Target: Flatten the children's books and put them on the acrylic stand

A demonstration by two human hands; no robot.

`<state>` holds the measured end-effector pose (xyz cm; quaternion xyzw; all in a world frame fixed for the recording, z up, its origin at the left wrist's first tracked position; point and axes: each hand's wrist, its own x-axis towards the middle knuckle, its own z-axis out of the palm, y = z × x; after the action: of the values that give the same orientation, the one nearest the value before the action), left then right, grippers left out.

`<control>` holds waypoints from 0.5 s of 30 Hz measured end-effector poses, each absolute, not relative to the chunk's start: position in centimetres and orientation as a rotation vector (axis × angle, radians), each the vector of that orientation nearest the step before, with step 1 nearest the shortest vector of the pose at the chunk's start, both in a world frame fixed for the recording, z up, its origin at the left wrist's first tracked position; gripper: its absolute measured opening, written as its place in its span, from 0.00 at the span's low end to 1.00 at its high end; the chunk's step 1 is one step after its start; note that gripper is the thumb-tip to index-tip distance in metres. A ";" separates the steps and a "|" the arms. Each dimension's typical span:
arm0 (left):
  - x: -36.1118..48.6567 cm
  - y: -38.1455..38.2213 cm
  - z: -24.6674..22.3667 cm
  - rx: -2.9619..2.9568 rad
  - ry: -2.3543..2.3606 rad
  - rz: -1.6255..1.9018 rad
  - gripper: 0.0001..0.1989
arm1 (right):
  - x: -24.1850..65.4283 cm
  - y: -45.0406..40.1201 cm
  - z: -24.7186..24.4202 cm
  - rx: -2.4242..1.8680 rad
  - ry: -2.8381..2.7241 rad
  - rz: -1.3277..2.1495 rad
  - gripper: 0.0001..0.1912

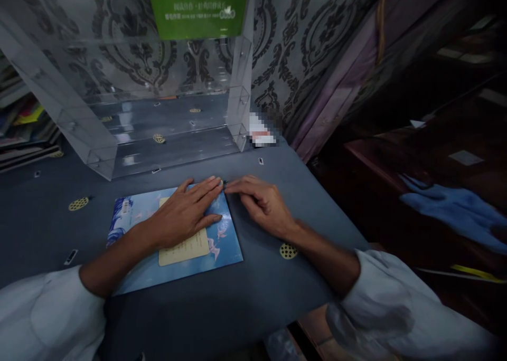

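Far left of the frame there's a pile of books (29,126), probably parked there to leave room. The booklet (182,251) is flat on the table (51,229), lower centre-left, long axis running left to right with the right end tipped a bit up the frame. Barcode's at its upper-left end, so my guess is back cover up. Left hand (189,209) lies across it, fingers straight and not gripping anything, likely weighing it down so it won't slide. The clear rack (240,70) stands behind, upper left to centre. Right hand (263,200) is at the booklet's upper-right corner, fingers loosely bent, index poking out, maybe to steady that edge; can't tell if it's touching or pinching.
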<state>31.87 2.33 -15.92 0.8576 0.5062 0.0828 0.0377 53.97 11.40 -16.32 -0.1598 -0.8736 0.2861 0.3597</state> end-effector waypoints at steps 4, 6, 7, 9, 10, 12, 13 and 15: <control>31.9 2.4 -15.8 2.640 1.549 0.251 0.35 | 54.2 11.5 -16.1 -0.134 -2.395 0.598 0.17; 32.0 2.4 -15.7 2.636 1.555 0.239 0.36 | 54.2 11.7 -16.2 -0.096 -2.432 0.574 0.16; 32.0 2.4 -15.7 2.632 1.555 0.229 0.37 | 54.2 11.8 -16.2 -0.096 -2.443 0.578 0.17; 32.0 2.4 -15.6 2.623 1.552 0.210 0.38 | 54.2 11.9 -16.3 -0.109 -2.453 0.598 0.17; 32.0 2.4 -15.5 2.622 1.549 0.204 0.38 | 54.2 11.9 -16.3 -0.118 -2.454 0.604 0.17; 32.0 2.5 -15.5 2.621 1.545 0.197 0.39 | 54.2 11.9 -16.4 -0.129 -2.446 0.603 0.17; 32.0 2.5 -15.5 2.620 1.543 0.196 0.39 | 54.2 11.8 -16.4 -0.133 -2.445 0.595 0.18; 32.0 2.5 -15.5 2.612 1.540 0.196 0.39 | 54.2 11.7 -16.5 -0.137 -2.452 0.580 0.18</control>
<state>31.96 2.45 -15.45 0.8585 0.5061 0.0644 0.0513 54.20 11.72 -16.48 -0.0516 -0.9256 0.2191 0.3042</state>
